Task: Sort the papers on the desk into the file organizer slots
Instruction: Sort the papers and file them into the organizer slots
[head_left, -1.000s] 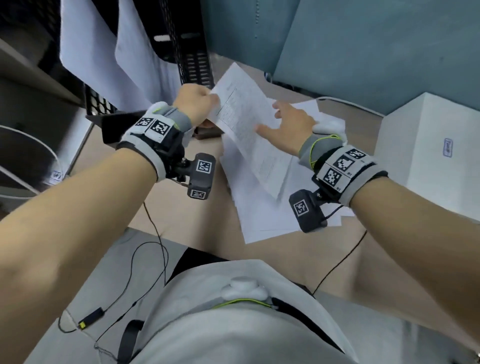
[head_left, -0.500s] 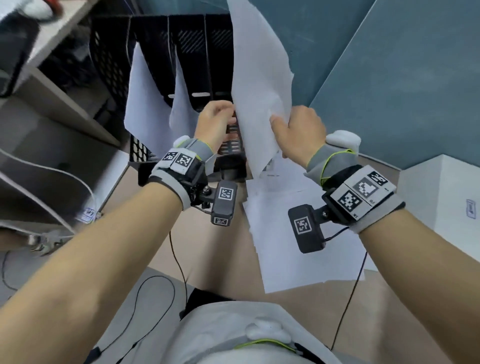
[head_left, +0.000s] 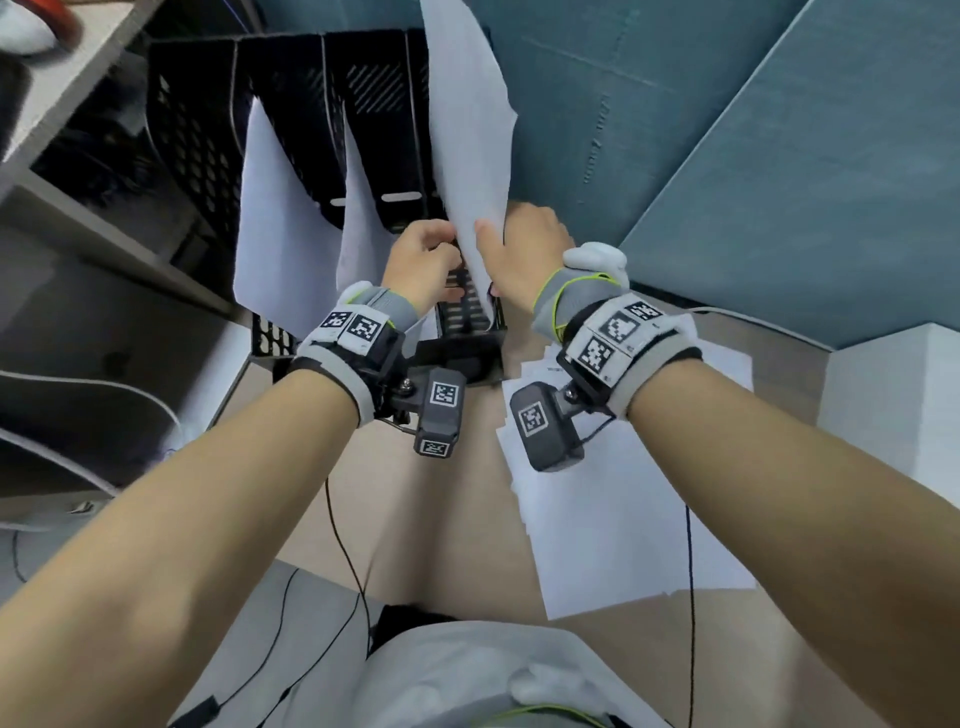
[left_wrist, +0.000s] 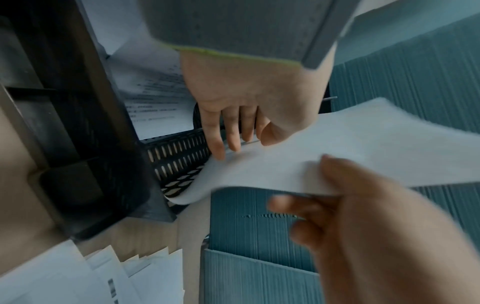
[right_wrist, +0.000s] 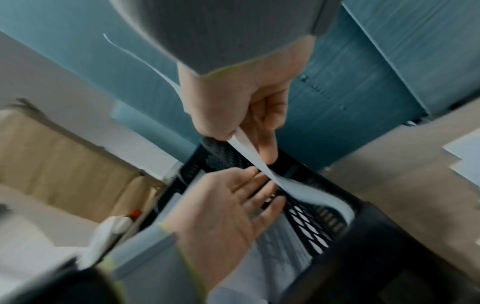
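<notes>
Holding one sheet (head_left: 470, 130) upright over the black mesh file organizer (head_left: 208, 135), at its rightmost slot. Lower edge of the sheet is down at the slot's perforated floor and curls there; upper part rises past the organizer's top edge, against the teal partition (head_left: 675, 130) behind the organizer.

Right hand (head_left: 524, 244): thumb and curled fingers pinch the sheet's right edge, low down, just above the slot floor. Right wrist view shows the pinch clearly: paper runs between thumb and index.

Left hand (head_left: 423, 260): sits on the organizer side of the sheet, at the slot mouth. Fingers (left_wrist: 217, 144) are fairly straight, tips touching the sheet's face near its bottom edge. No grip visible, just contact. Thumb position relative to the paper is hard to read in the blur.

Two other sheets already stand in the organizer: one (head_left: 270, 208) in a left slot, one (head_left: 358, 228) in a slot nearer the middle, both leaning out toward the front. Printed text shows on a slotted sheet in the left wrist view, illegible.

Remaining papers (head_left: 613, 519) lie in a loose fanned stack on the tan desk (head_left: 447, 519), just right of and in front of the organizer, under the right wrist. White box (head_left: 893, 415) sits on the desk well right of the organizer. Grey shelf unit (head_left: 104, 218) stands left of the organizer.
</notes>
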